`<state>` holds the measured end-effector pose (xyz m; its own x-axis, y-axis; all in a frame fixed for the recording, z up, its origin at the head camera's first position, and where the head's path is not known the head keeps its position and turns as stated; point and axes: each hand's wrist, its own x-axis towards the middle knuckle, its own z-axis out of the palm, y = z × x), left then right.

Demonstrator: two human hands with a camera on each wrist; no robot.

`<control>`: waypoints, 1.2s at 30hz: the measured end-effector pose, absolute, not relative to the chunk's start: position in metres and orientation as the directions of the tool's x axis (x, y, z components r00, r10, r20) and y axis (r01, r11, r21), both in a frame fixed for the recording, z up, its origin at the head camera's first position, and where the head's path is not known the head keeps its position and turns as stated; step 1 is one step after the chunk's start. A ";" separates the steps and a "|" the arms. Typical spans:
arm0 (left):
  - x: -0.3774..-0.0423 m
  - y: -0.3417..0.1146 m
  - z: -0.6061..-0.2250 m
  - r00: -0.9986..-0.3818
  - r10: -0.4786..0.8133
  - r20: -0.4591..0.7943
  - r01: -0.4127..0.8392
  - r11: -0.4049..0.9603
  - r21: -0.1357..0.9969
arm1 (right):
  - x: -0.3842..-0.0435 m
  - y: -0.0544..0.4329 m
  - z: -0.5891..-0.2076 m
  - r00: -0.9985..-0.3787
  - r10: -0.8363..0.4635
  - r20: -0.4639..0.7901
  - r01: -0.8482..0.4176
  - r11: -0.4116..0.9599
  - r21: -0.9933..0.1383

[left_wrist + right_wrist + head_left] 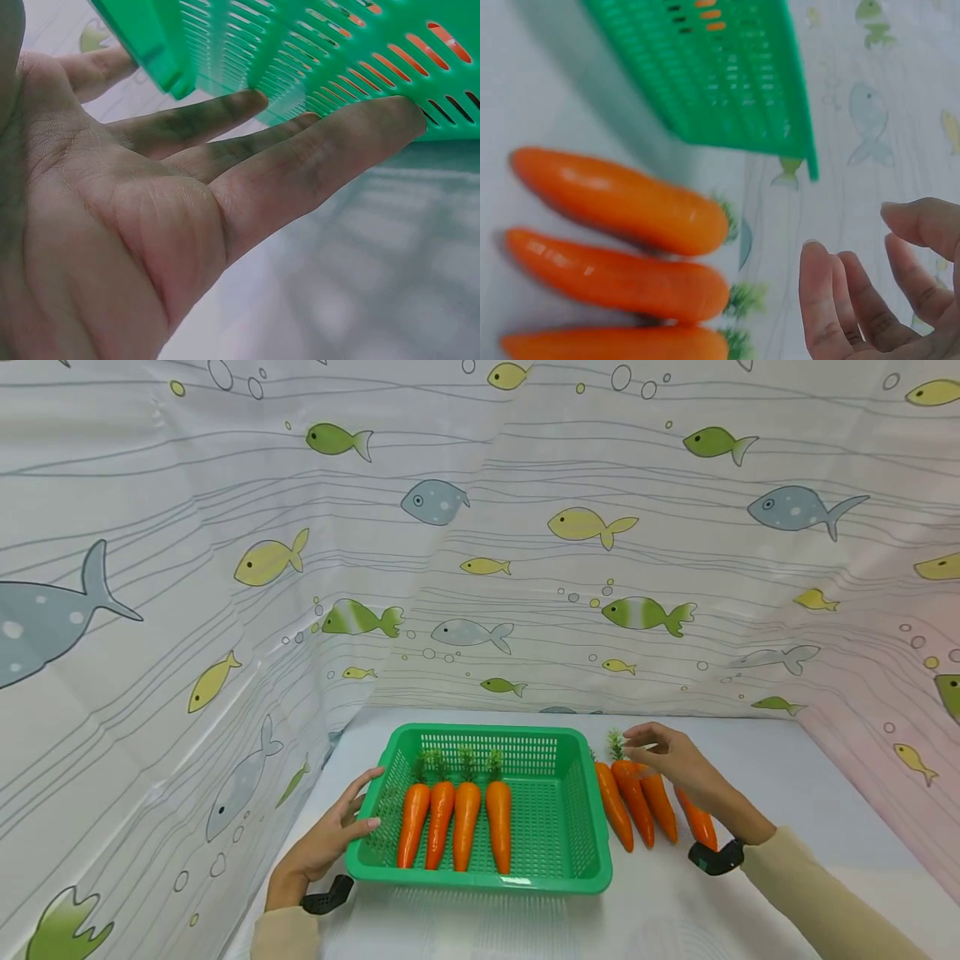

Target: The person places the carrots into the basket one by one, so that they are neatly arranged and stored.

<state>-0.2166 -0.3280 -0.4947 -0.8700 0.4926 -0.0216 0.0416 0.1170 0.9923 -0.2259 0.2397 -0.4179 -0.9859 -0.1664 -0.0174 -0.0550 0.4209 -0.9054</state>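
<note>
A green slatted plastic basket (480,882) stands on the white table, with several orange carrots (498,822) lying side by side inside, leafy tops toward the back. My left hand (324,843) is at the basket's left side. In the left wrist view its extended fingers (322,157) reach along the slatted wall. To the right of the basket, more carrots (622,202) lie in a slanting row. Over their leafy ends hovers my right hand (675,762), thumb and fingers apart and slightly bent, with nothing between them. It partly covers the carrots beneath.
One carrot (697,820) lies farther right, partly hidden under the right wrist. Behind and to the left of the table (795,777) hangs a white sheet (525,468) printed with fish. Each wrist wears a black device (716,858).
</note>
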 end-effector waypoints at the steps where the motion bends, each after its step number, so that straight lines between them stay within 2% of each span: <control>1: -0.217 -0.328 -0.495 -0.869 0.494 -0.020 0.043 0.116 0.992 | -0.225 0.245 -0.421 -0.987 -0.160 -0.013 -0.057 0.427 -0.902; 8: -0.218 -0.329 -0.494 -0.861 0.509 -0.013 0.055 0.118 0.992 | -0.219 0.279 -0.442 -0.999 -0.046 -0.004 -0.021 0.540 -0.841; 18: -0.220 -0.329 -0.495 -0.856 0.517 -0.007 0.061 0.114 0.992 | -0.211 0.314 -0.463 -1.000 0.023 -0.006 0.019 0.627 -0.779; 26: -0.218 -0.329 -0.494 -0.847 0.532 -0.002 0.045 0.075 0.996 | -0.217 0.335 -0.483 -0.998 0.063 -0.022 0.059 0.662 -0.747; 36: -0.217 -0.328 -0.493 -0.848 0.530 -0.009 0.034 0.073 0.997 | -0.223 0.343 -0.496 -0.991 0.016 -0.130 0.106 0.677 -0.729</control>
<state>-0.2173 -0.3282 -0.4927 -0.8480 0.5299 -0.0094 0.0343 0.0726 0.9968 -0.2231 0.3425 -0.4960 -0.9914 0.0158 -0.1302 0.1064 0.6767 -0.7285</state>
